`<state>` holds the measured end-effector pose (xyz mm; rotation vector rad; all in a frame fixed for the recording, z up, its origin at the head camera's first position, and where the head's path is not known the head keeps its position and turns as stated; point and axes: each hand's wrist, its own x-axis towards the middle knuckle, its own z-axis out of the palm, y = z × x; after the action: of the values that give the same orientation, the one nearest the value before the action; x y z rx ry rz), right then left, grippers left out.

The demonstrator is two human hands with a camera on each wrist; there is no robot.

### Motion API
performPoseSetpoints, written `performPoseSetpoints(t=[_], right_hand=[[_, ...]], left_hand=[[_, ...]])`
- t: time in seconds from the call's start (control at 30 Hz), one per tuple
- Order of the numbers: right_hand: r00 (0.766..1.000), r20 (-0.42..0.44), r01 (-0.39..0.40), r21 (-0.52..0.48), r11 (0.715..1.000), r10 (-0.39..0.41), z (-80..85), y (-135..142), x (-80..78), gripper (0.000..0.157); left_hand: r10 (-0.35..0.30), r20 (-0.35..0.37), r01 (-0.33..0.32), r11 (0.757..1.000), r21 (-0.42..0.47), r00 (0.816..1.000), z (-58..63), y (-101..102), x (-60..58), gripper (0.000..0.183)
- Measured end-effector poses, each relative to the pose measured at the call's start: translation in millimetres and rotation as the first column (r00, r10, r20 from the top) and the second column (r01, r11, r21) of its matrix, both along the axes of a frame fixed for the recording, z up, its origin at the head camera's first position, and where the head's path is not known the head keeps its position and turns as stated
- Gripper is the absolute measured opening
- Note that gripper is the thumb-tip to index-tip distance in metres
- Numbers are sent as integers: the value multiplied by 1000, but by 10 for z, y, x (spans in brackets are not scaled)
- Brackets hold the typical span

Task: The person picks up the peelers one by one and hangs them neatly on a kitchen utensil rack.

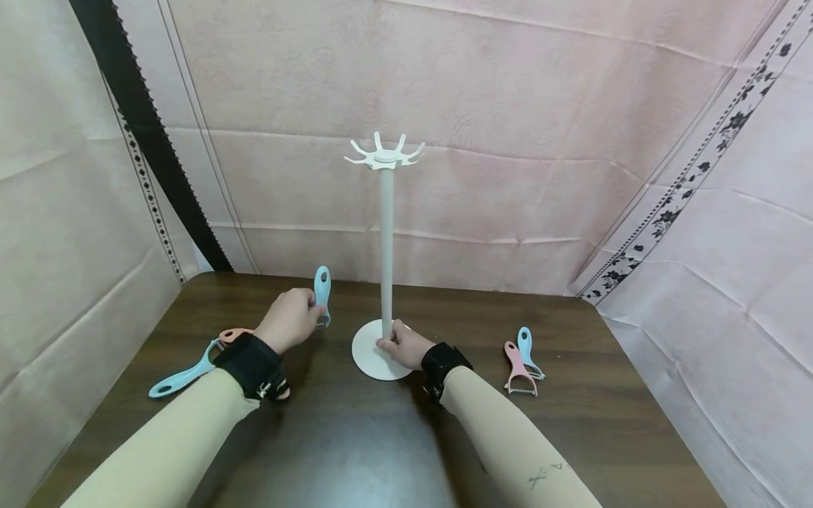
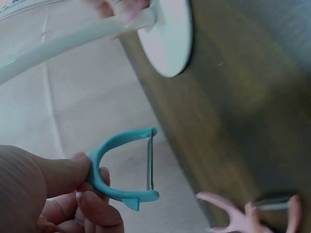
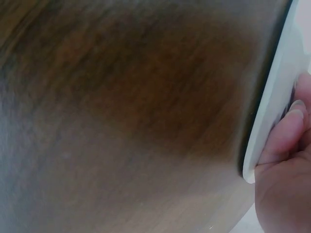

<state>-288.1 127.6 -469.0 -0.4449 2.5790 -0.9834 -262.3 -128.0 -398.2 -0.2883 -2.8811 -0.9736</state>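
Note:
In the head view my left hand [image 1: 288,317] is raised left of a white stand [image 1: 387,240] and pinches a light blue peeler [image 1: 322,286]. The left wrist view shows thumb and fingers on the peeler [image 2: 114,141] where its handle meets the U-shaped head, with the metal blade turned away from the palm. The stand has a round base [image 1: 368,356], an upright pole and a ring of curved hooks [image 1: 384,156] on top, which hold nothing. My right hand [image 1: 406,347] grips the foot of the pole, just above the base.
Left on the brown wooden table [image 1: 356,437], another blue peeler [image 1: 184,379] lies beside a pink one [image 1: 235,332], partly hidden by my left wrist. To the right lie a pink peeler [image 1: 516,361] and a blue peeler [image 1: 525,344]. Cloth [image 1: 483,197] hangs behind.

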Motion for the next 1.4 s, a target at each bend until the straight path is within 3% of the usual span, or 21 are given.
performPoseSetpoints(t=[0.17,0.4,0.63,0.87,1.07,1.4], right_hand=[[1000,-4,11,16,1000,-11,-1,-29,22,27],[1000,3,9,4,1000,-9,-7,-1,-6,28],[999,38,36,-24,999,-35,2,38,-2,28],[999,29,40,-21,999,-39,-43,21,-32,29],[997,55,49,-10,999,-48,-58,29,-57,30],[997,58,43,-11,999,-42,-11,26,-30,31]], left_hand=[[-7,-70,10,999,38,997,232,7,-76,17],[-14,-219,47,989,144,976,667,78,-184,17],[-28,-263,87,973,215,964,1039,170,-278,20],[-52,-311,129,964,234,949,1271,239,-325,19],[-65,-330,155,954,255,942,1458,342,-299,22],[-83,-358,198,933,300,930,1664,450,-279,17]])
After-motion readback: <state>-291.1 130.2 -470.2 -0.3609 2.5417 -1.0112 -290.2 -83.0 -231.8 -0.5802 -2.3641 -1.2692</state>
